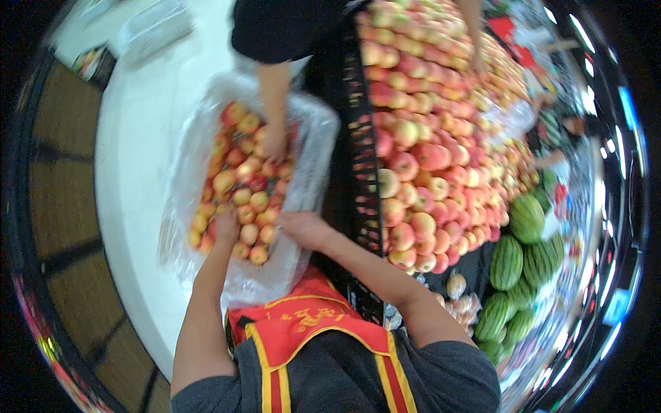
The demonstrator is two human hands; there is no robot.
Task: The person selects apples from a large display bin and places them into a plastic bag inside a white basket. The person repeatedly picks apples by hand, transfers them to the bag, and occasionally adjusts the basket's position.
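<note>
Red and yellow apples lie in a crate lined with clear plastic film, right before me. My left hand reaches in among the apples at the crate's near left; its fingers are blurred and partly hidden, so its hold is unclear. My right hand is at the crate's right edge, on or beside the plastic film, with its fingertips near the apples; whether it grips anything does not show. Another person's hand is down in the same crate, at its far right part.
A display heaped with apples behind a black slatted edge stands to the right. Watermelons lie beyond its near end. A plastic-lined container sits on the pale floor at the upper left. Another person is far right.
</note>
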